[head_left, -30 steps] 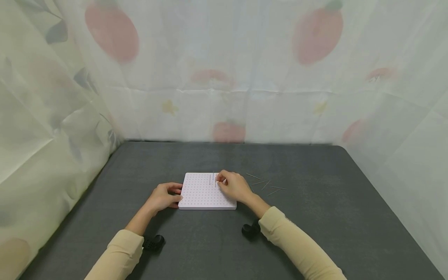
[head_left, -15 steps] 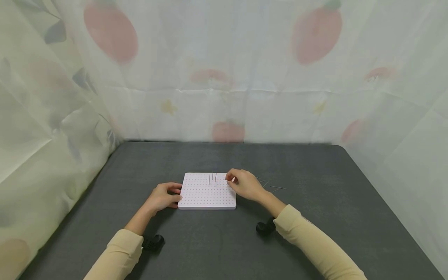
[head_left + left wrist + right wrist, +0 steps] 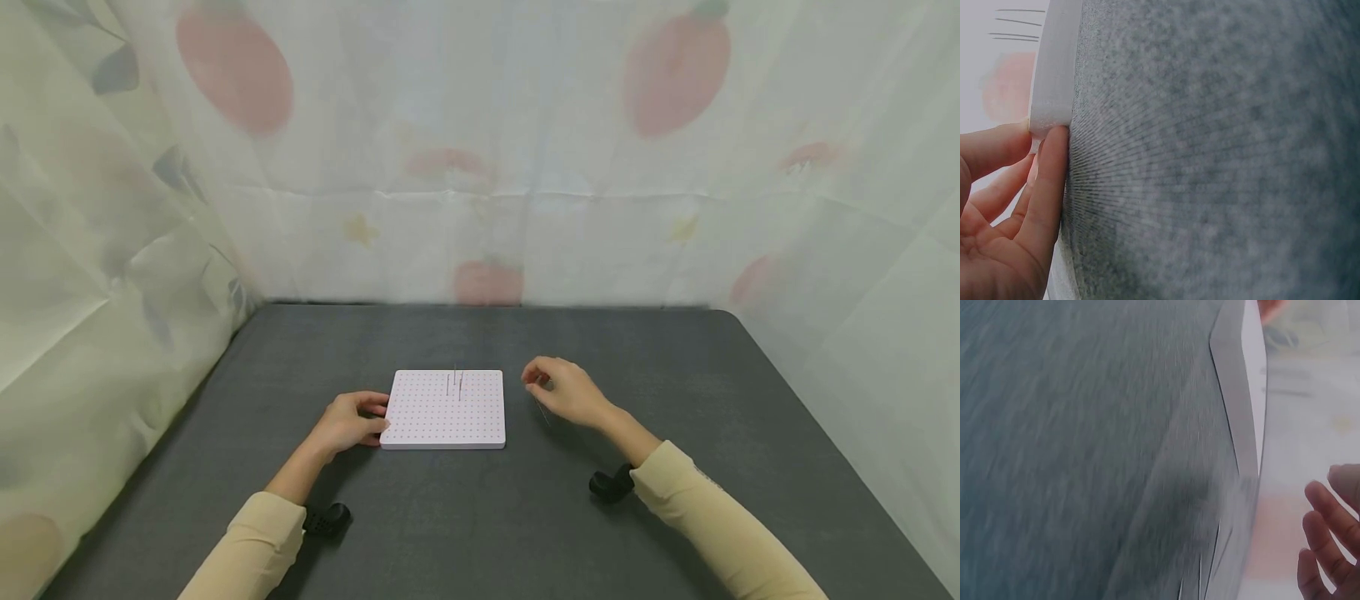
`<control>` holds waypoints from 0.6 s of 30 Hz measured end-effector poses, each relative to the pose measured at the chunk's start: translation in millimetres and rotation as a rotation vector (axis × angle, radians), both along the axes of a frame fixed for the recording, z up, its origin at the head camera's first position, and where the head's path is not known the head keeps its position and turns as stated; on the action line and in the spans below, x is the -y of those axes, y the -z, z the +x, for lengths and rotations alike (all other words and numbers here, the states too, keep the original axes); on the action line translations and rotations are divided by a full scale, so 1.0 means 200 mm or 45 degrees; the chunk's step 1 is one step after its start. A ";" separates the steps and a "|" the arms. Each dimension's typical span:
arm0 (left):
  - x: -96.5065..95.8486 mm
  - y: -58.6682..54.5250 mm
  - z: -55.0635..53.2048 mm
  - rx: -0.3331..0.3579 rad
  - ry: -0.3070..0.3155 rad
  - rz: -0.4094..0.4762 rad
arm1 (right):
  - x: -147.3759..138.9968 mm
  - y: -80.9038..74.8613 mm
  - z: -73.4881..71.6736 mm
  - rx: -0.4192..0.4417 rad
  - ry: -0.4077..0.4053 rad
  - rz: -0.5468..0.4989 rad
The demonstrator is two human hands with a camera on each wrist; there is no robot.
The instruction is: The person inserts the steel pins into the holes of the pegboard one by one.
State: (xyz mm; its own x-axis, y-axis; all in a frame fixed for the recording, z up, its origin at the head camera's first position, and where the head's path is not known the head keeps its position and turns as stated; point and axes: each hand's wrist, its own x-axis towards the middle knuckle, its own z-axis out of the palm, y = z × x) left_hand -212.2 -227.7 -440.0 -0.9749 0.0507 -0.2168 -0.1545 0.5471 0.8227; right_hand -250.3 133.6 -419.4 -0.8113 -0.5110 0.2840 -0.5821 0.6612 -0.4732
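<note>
The white pegboard (image 3: 442, 427), with its rows of small dots, lies flat on the dark grey desk (image 3: 465, 533), in front of the person. Four thin metal pins (image 3: 461, 388) stand upright in it, close together near the far edge, right of its middle. The left hand (image 3: 347, 423) is at the left side of the board; its fingers are relaxed, rather extended, and their tips touch the edge without being closed around it. The right hand (image 3: 567, 392) is in the air to the right of the board, apart from it. Its fingers are loosely bent and, as far as one can see, they grasp nothing. Just below its thumb a loose pin (image 3: 542, 413) shows. The right wrist view, which is blurred, shows several loose pins (image 3: 1212, 560) lying on the desk. Both arms wear cream sleeves (image 3: 258, 533), and behind the desk hangs a pale curtain (image 3: 585, 108) with red fruit prints.
</note>
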 end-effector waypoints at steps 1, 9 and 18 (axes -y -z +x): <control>0.00 0.00 0.00 0.003 -0.005 0.002 | -0.02 0.00 0.00 -0.002 -0.003 -0.003; 0.00 0.01 0.00 -0.010 -0.001 -0.001 | -0.18 0.00 -0.01 0.005 0.012 -0.033; 0.00 0.02 -0.01 -0.016 -0.003 -0.007 | -0.33 0.04 -0.04 0.052 0.072 -0.095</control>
